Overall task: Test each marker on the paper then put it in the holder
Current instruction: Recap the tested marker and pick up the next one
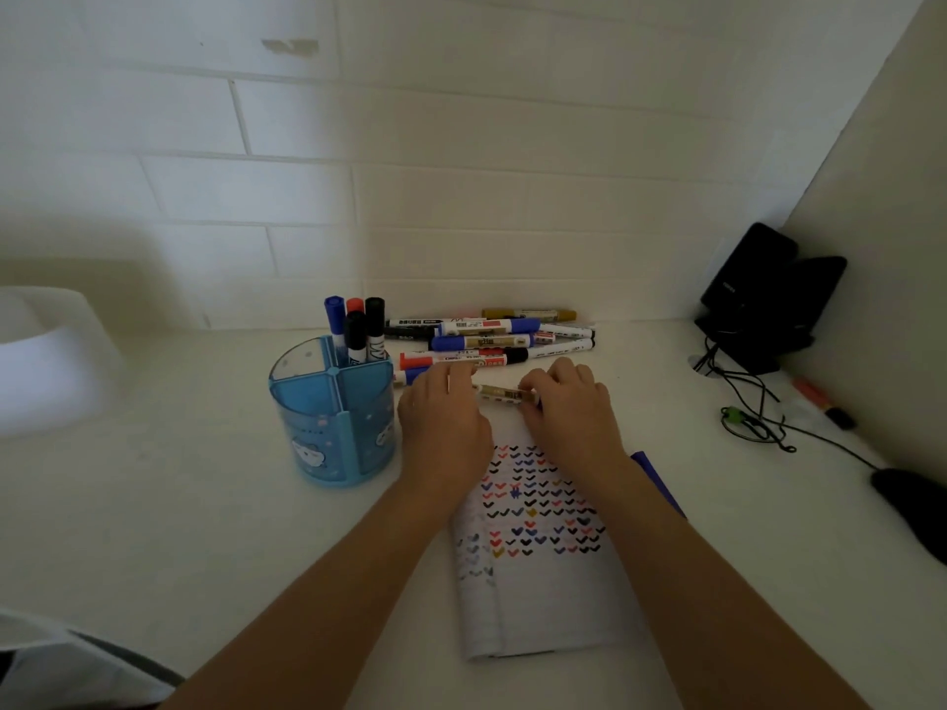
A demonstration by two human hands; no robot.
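Left hand [443, 409] and right hand [570, 402] each grip an end of a gold-labelled marker [505, 393] at frame centre, just above the tick-covered paper [543, 602]. It is likely being uncapped for testing, which calls for a straight pull. Smooth plastic markers [492, 336] lie piled behind, and the translucent blue divided holder [333, 422] stands at left.

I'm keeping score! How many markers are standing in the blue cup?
4, all in the holder's back section: blue-capped marker left, red-capped marker behind, black-capped marker right, second black-capped marker in front. More could hide inside.
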